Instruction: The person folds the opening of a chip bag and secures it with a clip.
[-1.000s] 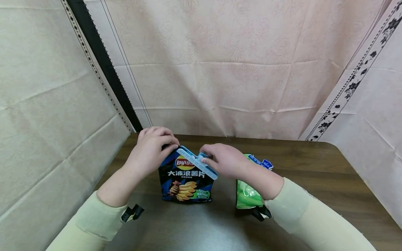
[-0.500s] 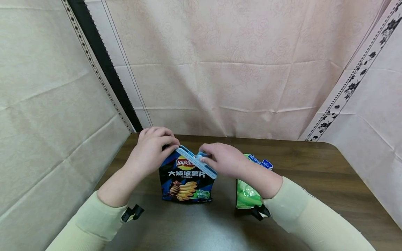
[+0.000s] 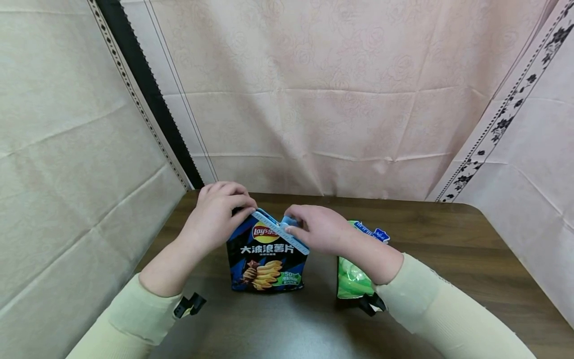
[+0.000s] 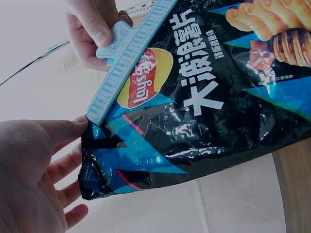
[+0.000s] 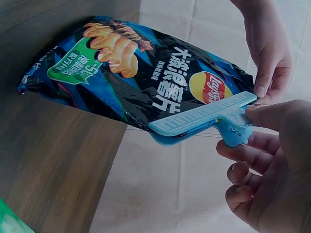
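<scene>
A black and blue Lay's potato chip bag (image 3: 264, 269) stands upright on the table. Across its top right corner lies a light blue bag clip (image 3: 282, 233), slanting, marked with a piano-key pattern (image 4: 127, 63). My right hand (image 3: 320, 229) pinches the clip's handle (image 5: 234, 127) between thumb and fingers. At the bag's top left corner, my left hand (image 3: 217, 214) pinches the edge by the end of the clip, thumb in front (image 4: 68, 130) and fingers behind. The clip's long bars overlap the bag's upper edge.
Beneath my right forearm lies a green bag (image 3: 354, 279) with a dark blue clip (image 3: 372, 232) on its top. The wooden table (image 3: 430, 239) ends at a pale curtain (image 3: 341, 124) behind, with more cloth at both sides.
The clip and my right hand have shifted very slightly to the left along the bag's top. My left hand stays at the bag's corner.
</scene>
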`<state>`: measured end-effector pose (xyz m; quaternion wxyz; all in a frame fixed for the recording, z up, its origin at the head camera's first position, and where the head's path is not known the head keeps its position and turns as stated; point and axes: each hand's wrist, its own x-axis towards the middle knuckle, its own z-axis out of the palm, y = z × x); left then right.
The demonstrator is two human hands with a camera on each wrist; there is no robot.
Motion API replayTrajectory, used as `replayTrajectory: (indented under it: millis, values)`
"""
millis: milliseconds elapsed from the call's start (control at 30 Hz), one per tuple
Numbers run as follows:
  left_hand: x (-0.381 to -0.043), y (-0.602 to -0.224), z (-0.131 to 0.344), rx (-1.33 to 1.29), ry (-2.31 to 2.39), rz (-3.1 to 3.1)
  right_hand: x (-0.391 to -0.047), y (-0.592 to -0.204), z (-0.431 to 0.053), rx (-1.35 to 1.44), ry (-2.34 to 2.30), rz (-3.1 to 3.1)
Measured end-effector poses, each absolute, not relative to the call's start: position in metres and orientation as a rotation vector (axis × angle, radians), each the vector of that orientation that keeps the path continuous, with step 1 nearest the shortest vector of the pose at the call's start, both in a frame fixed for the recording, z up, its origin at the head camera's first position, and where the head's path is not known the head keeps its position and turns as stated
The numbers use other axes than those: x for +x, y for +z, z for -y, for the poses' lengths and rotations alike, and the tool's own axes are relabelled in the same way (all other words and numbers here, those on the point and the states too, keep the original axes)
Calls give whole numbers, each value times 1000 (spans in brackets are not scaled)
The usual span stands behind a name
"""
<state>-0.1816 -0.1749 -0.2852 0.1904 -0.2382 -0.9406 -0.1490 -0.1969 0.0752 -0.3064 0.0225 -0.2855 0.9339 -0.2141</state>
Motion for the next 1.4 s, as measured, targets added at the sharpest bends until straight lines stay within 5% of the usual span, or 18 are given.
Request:
replayTrajectory:
  millis: [667, 1400]
  values:
    - [-187, -294, 173, -670, -407, 2597, -198, -317, -80, -787, -777, -2882]
    - [-200, -303, 177, -614, -421, 2604, -194, -382, -96, -595, -768, -2630]
